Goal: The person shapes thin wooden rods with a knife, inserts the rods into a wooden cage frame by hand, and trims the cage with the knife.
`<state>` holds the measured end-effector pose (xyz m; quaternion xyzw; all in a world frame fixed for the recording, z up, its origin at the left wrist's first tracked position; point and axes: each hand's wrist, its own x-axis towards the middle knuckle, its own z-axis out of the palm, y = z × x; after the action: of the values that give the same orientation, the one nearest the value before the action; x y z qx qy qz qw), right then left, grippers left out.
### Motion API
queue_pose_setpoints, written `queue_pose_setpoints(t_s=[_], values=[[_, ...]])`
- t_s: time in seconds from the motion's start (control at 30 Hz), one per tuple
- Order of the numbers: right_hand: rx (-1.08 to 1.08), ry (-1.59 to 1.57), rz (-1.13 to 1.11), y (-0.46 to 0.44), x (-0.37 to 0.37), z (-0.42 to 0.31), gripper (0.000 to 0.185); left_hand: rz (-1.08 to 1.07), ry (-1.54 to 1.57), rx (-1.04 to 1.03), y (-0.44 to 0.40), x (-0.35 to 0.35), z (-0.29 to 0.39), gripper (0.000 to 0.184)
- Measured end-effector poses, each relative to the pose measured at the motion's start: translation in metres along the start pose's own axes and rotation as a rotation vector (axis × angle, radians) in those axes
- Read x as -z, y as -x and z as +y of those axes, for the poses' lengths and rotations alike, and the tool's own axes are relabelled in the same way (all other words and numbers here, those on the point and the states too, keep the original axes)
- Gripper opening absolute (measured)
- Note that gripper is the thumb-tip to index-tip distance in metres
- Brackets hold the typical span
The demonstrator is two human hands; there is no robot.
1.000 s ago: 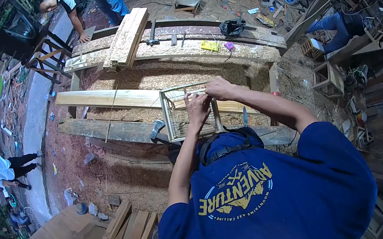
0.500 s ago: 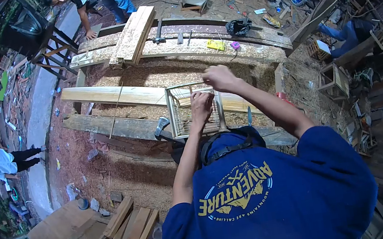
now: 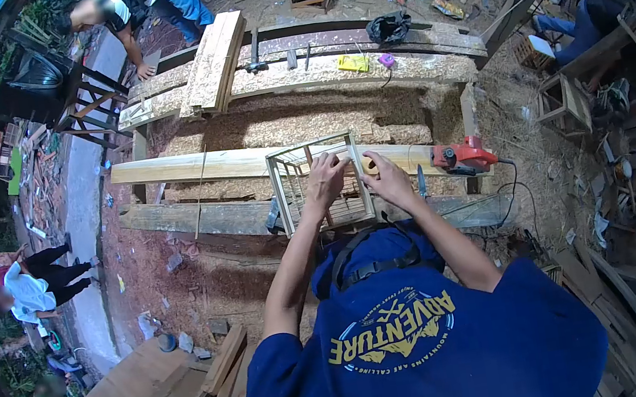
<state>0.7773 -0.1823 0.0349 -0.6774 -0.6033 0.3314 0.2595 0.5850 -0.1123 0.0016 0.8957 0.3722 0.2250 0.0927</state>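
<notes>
A small wooden cage-like frame with thin bars [image 3: 314,150] stands tilted on the pale plank, between my arms. My left hand [image 3: 326,180] reaches over its front, fingers bent round a bar or the edge. At the frame's right side my right hand [image 3: 389,181] has its fingers curled against the upright. Whether a small piece lies between the fingertips is too small to tell. Right of my right hand lie a dark blade [image 3: 421,181] and a red power planer [image 3: 465,157] with a cord. An axe head [image 3: 273,217] shows left of the frame.
Shavings cover the far bench, which holds stacked planks [image 3: 215,67], a hammer [image 3: 255,55], a yellow packet [image 3: 353,63] and a purple tape measure [image 3: 386,60]. A person [image 3: 137,12] leans at its far left end. Others are at the left [image 3: 30,289] and right [image 3: 583,31].
My right hand has come down from above the frame to its right side. The frame has tilted, and the red planer has come into fuller view.
</notes>
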Motion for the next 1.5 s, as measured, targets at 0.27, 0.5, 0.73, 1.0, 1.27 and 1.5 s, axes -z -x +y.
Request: queue_pose_setpoints(t_s=[0.27,0.5,0.73,1.0,1.27,1.5], values=[[-0.077,-0.119,0.147,-0.002,-0.037,0.014,0.046,0.023,-0.039,-0.019,-0.005,-0.003,0.006,0.031],[-0.082,-0.406,0.040,0.007,-0.040,0.043,0.041,-0.026,-0.041,0.121,-0.010,0.007,0.015,0.026],[-0.376,-0.222,0.252,0.036,-0.055,0.160,0.037,0.002,0.086,0.295,-0.028,0.018,0.051,0.044],[-0.619,-0.070,0.292,0.047,-0.075,0.243,0.043,-0.175,0.477,0.249,-0.041,-0.054,0.139,0.045],[-0.803,0.087,0.254,0.056,-0.100,0.322,0.049,-0.499,0.612,0.508,0.025,-0.212,0.144,0.029],[-0.693,-0.143,0.430,0.066,-0.125,0.299,0.039,-0.363,0.674,0.534,0.021,-0.198,0.136,0.029]])
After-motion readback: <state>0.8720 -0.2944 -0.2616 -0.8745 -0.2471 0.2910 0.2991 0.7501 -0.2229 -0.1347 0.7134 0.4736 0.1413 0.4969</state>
